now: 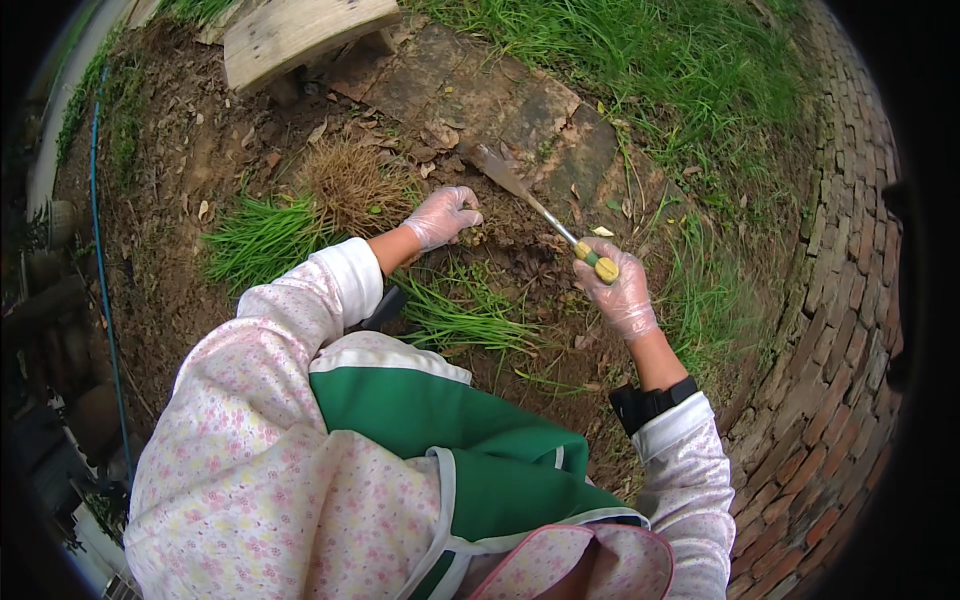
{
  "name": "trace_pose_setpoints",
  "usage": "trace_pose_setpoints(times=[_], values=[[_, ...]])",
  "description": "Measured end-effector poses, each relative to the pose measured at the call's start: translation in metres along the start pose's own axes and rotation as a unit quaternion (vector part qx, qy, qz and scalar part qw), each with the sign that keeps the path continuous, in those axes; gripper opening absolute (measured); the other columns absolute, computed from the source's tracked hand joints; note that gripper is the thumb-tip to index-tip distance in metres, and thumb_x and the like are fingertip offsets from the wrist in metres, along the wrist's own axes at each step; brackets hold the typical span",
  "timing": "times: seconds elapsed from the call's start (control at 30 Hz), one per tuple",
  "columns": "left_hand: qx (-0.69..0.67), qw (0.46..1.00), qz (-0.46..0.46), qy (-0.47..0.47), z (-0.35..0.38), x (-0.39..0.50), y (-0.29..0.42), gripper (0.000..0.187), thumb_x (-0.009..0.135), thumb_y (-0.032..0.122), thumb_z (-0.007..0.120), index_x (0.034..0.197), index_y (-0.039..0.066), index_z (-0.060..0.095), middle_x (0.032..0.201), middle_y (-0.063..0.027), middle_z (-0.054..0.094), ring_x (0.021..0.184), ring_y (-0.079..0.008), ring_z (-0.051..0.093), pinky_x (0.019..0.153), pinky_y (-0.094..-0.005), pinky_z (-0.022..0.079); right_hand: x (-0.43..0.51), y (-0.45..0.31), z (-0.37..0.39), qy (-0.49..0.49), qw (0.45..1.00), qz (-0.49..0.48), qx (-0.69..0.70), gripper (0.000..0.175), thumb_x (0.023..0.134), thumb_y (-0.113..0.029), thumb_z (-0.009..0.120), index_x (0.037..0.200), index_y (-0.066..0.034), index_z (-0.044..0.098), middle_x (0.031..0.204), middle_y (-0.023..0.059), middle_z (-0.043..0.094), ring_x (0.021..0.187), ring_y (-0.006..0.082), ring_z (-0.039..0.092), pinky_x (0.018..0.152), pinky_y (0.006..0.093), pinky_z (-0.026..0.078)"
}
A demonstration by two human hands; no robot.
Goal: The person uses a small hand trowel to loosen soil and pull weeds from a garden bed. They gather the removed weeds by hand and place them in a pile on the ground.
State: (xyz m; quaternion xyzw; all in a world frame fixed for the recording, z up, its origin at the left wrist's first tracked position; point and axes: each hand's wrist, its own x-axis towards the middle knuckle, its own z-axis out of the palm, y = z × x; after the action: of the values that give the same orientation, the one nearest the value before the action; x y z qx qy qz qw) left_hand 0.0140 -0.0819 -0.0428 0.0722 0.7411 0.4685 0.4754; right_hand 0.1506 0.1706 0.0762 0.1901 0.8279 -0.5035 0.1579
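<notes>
My right hand (616, 289), in a clear plastic glove, grips the yellow and green handle of a metal garden trowel (529, 193); its blade points up and left over the soil beside the stone slab. My left hand (442, 217), gloved alike, hovers at the soil with its fingers curled; whether something small is pinched in them cannot be told. Left of it lies a clump of dry brown roots (352, 187) joined to long green leaves (262, 240). More loose green leaves (469, 319) lie on the soil below and between the hands.
A wooden bench or plank seat (307, 34) stands at the upper left beside stone slabs (495, 82). Tall grass (637, 52) grows at the upper right. A brick path (832, 360) curves down the right side. A blue hose (101, 247) runs along the left.
</notes>
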Motion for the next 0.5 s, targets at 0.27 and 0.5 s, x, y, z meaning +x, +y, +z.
trace_pose_setpoints(times=[0.27,0.5], values=[[0.250,0.958,0.130,0.059,0.002,-0.013,-0.034,0.021,0.081,0.018,0.065,0.088,0.000,0.055,0.076,-0.0181,0.057,0.072,-0.0315,0.055,0.068,-0.0393,0.044,-0.029,0.016,0.013,0.071,0.992,-0.010,-0.099,0.027,0.080,-0.023,0.068,0.103,-0.0096,0.064,0.083,0.0195,0.065,0.079,0.0367,0.063,0.071,0.0419,0.050],[0.159,0.978,0.070,0.112,-0.008,-0.017,-0.022,0.013,0.085,0.013,0.061,0.086,0.002,0.054,0.069,-0.0063,0.055,0.060,-0.0169,0.055,0.055,-0.0299,0.047,-0.057,0.021,0.012,0.085,0.995,0.048,-0.018,0.024,0.081,-0.015,0.067,0.104,-0.0072,0.065,0.080,0.0169,0.066,0.073,0.0272,0.066,0.070,0.0352,0.051]])
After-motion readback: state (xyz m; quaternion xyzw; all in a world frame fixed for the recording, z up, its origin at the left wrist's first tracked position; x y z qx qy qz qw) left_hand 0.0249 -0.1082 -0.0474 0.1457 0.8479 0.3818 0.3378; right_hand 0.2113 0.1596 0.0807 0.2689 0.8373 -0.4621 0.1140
